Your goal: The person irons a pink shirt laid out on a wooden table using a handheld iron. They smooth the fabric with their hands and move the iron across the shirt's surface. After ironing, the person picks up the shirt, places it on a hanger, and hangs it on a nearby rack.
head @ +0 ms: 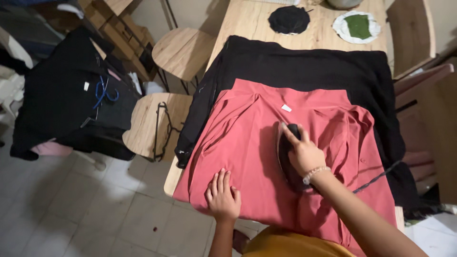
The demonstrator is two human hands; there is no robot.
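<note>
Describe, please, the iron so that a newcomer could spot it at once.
Start at the wooden table, which a black cloth covers, with a red shirt spread on top. The iron sits on the shirt's middle, under the right hand. It is the only dark, pointed, hard object on the red fabric; the left hand lies flat nearby.

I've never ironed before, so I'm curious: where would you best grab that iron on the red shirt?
By its handle on top, coming down from above. The iron sits soleplate-down on the shirt, so only the dark handle faces up; the right hand wraps it that way, probably well away from the hot base.
</note>
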